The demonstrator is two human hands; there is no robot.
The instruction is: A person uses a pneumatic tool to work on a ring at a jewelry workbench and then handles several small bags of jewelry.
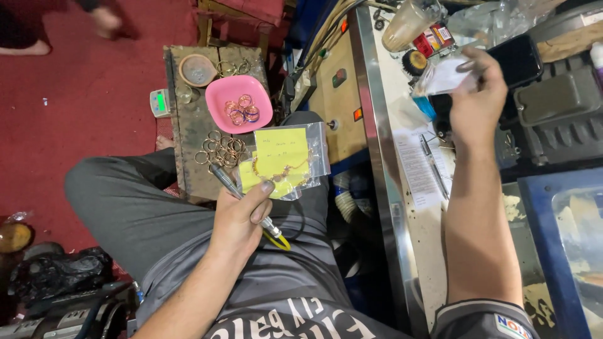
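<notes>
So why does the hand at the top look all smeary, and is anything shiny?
In the head view, the right hand and the clear packet it holds are smeared by motion blur; the left hand, gripping a pen-like tool and a clear bag with yellow notes, looks sharp. The bag's plastic and the metal bench edge catch glare. The bottom-left corner is dark, and edges bend from the wide lens.

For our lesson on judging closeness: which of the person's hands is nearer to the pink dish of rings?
Left. The left hand is just below the pink dish, holding a pen-like tool and plastic bags. The right hand is far off, over the steel bench.
</notes>
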